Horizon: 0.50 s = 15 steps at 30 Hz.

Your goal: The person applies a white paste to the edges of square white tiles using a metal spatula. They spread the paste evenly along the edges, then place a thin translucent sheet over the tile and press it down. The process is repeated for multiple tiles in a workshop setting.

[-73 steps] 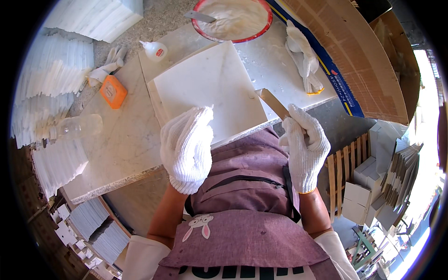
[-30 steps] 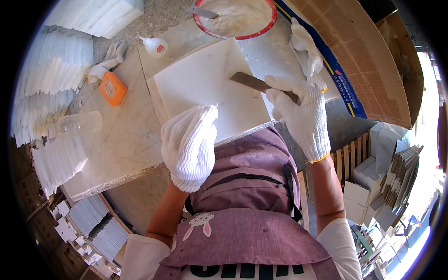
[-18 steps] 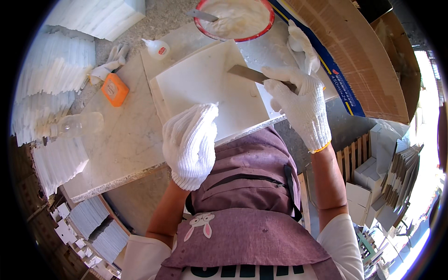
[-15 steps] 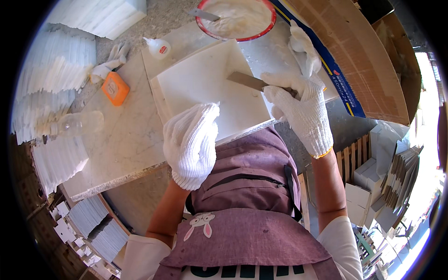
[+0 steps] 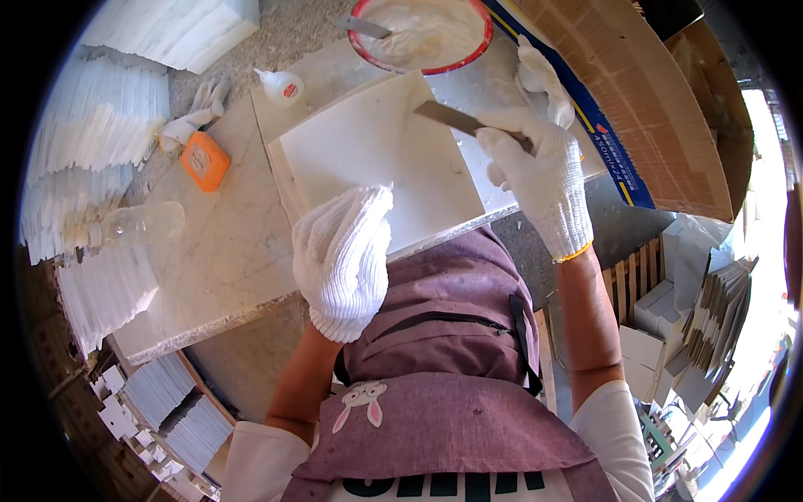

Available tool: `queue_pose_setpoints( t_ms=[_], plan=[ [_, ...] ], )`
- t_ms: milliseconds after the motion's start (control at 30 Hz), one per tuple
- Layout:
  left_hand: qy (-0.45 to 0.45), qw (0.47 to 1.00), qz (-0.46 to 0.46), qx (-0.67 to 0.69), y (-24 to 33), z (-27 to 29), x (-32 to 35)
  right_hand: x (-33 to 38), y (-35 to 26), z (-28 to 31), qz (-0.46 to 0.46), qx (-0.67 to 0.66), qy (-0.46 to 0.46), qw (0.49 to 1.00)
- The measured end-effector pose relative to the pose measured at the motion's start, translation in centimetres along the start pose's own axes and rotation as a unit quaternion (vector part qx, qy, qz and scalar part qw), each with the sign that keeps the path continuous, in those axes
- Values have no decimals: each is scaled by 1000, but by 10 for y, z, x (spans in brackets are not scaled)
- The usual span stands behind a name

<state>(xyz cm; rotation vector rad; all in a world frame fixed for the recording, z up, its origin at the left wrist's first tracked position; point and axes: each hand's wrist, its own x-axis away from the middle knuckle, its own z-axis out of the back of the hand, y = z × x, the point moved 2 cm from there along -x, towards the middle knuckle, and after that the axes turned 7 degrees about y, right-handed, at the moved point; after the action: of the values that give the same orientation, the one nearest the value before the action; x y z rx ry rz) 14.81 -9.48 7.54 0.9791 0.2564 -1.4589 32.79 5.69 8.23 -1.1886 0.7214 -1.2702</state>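
Metal blade (image 5: 452, 115), gripped by the right hand (image 5: 545, 163), has shifted toward twelve o'clock, apparently moving work to the white slab's (image 5: 368, 155) two-o'clock edge; left hand (image 5: 343, 261), at seven, contents undeterminable.

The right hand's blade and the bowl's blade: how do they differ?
The held blade is gripped in the gloved right hand; the bowl blade is unheld, crossing the red bowl rim. The held blade looks darker and browner, the bowl blade greyer. The held blade's tip shows over the white slab; the bowl blade's end sits in pale paste. Both are flat, narrow strips.
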Motion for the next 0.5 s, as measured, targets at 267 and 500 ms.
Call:
queue_pose_setpoints(
  t_ms=[267, 500],
  plan=[
    [41, 958, 218, 180, -11, 11, -5, 19, 62, 43, 1, -135, 144, 980],
    [168, 867, 417, 214, -75, 23, -23, 19, 48, 40, -19, -120, 157, 980]
  ],
)
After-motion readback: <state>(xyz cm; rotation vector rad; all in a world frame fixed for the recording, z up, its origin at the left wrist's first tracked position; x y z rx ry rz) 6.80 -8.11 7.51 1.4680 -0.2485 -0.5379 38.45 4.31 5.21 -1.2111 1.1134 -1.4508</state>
